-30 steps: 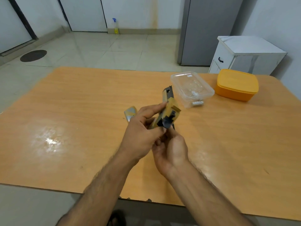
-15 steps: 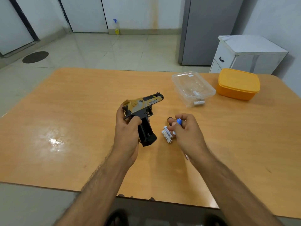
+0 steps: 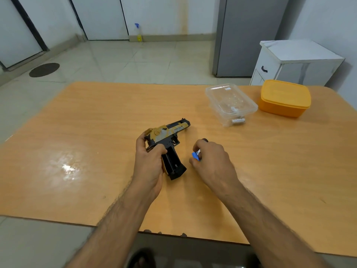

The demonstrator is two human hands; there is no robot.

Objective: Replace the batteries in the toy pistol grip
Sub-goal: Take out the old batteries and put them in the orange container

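The toy pistol [image 3: 167, 136] sits near the middle of the frame, just above the orange-brown bench [image 3: 96, 132], with its barrel pointing toward the upper right. The left hand [image 3: 149, 161] wraps round the back of the frame and the top of the grip, thumb over the near side, fingers curled behind. The black grip [image 3: 173, 164] slants down toward the lower right, and its side looks open, a dark hollow showing where the cells go.

Just to the right, a little apart from the grip, the right hand [image 3: 211, 161] is curled knuckles-up, its fingertips pinching something small with a blue end [image 3: 195, 156], most likely a battery; the fingers hide the rest, so I cannot say how many it holds.

The pistol looks like light, hard plastic: stiff, a bit slick on the printed yellow slide, easy to hold one-handed. Holding it high on the grip, as now, seems right, since it leaves the hollow clear. The thin compartment walls and any spring contacts are probably the fragile parts, so a cell would want sliding in end-on, not forcing. A small round cell is smooth and apt to roll or slip, so a pinch across its middle seems safest.

At the upper right stand a clear plastic tub [image 3: 230, 102] and, well beyond it, a lidded yellow box [image 3: 284, 97].
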